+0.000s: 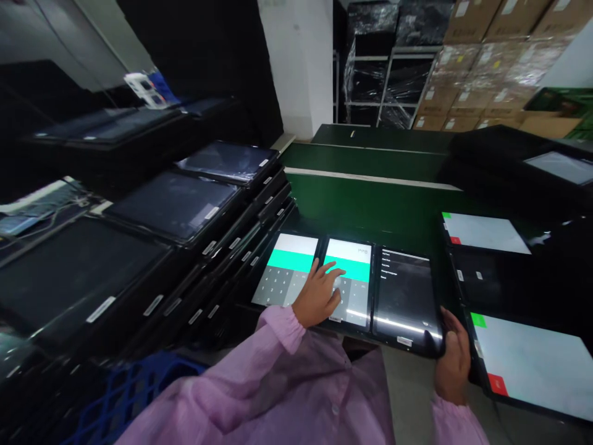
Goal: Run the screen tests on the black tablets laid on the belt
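My left hand (pixel 317 295) is over a tablet (pixel 359 303) with a keypad like a calculator's on its lit screen. Its fingers are spread, the tips at or just above the glass. Left of it lies another tablet (pixel 291 252) showing the same keypad with a white and turquoise band. To the right is a third tablet (pixel 403 290), its dark screen showing a short white text menu. My right hand (pixel 454 355) grips that tablet's right edge, fingers curled along the side and partly hidden.
Stacks of dark tablets (pixel 167 204) rise on the left. On the right, screens with green and red corners (pixel 532 358) lie close to my right hand. A green bench surface (pixel 365 201) stretches ahead. Wrapped cartons (pixel 467 80) stand behind; a blue crate (pixel 134 395) sits lower left.
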Tool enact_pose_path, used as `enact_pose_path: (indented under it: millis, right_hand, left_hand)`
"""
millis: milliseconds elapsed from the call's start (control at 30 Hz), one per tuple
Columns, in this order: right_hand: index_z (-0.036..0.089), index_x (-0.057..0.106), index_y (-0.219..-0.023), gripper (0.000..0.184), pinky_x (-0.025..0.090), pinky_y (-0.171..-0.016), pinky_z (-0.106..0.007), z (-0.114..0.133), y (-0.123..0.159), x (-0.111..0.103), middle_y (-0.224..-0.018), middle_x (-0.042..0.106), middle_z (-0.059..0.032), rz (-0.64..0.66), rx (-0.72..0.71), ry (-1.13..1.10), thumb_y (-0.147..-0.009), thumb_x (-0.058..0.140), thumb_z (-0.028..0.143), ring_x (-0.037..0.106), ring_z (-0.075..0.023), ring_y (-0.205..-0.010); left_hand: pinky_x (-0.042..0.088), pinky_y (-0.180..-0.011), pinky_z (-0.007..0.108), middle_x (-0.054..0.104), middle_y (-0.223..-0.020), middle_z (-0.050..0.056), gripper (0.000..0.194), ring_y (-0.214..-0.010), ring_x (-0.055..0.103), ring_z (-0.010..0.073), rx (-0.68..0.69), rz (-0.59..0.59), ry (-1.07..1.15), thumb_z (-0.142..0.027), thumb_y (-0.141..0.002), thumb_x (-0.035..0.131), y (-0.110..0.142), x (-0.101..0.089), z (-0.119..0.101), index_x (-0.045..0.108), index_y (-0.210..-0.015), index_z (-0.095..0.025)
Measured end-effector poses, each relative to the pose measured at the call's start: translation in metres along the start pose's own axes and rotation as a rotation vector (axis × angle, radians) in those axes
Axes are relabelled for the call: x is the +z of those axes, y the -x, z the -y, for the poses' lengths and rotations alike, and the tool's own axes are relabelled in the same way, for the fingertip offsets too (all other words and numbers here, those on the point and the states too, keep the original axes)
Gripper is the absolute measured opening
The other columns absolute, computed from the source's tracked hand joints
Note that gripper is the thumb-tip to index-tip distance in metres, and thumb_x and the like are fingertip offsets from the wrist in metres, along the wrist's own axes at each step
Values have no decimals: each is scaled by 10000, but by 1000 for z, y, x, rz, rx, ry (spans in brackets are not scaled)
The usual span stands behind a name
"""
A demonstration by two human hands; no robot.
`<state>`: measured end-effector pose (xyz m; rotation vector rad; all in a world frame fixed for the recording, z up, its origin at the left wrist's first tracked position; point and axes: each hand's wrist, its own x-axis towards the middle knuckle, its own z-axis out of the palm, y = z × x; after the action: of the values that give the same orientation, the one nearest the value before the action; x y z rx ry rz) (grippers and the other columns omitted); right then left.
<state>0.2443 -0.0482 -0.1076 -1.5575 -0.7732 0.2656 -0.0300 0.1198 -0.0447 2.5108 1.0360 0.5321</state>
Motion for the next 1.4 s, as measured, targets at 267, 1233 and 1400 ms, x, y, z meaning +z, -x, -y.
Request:
enact_pose_path:
  millis: [267, 1233, 1400]
  right_hand:
    - [150, 612, -1413, 529, 349, -1185, -542, -3, 1, -4, -1452, 590, -148, 31, 12, -7, -1047, 501, 515, 521, -321, -1370]
    - [134, 644, -1390, 558, 310, -1215, -624, 19, -1, 2, -1445, 598, -164, -22, 198, 40, -955, 532, 464, 502, -413, -1389]
    - [101, 641, -1385, 577, 312, -1223, -617, 24, 0, 6, -1438, 602, -181, -37, 141, 58, -959, 521, 471, 503, -415, -1394]
  left_hand:
    - [113, -1338, 643, 692, -1346, 101, 426, -1525, 413, 285, 84, 25, -46, -138, -956, 469, -36, 24, -17, 562, -1369, -189]
    - [220, -1293, 625, 700, -1313, 93, 433, -1376, 566, 258, -288, -342, 0, -86, -874, 482, 38, -42, 72, 520, -1286, -212]
    - [239, -1283, 642, 684, -1320, 100, 457, -1477, 467, 283, -256, -262, -80, -85, -873, 506, 41, -37, 81, 558, -1307, -220]
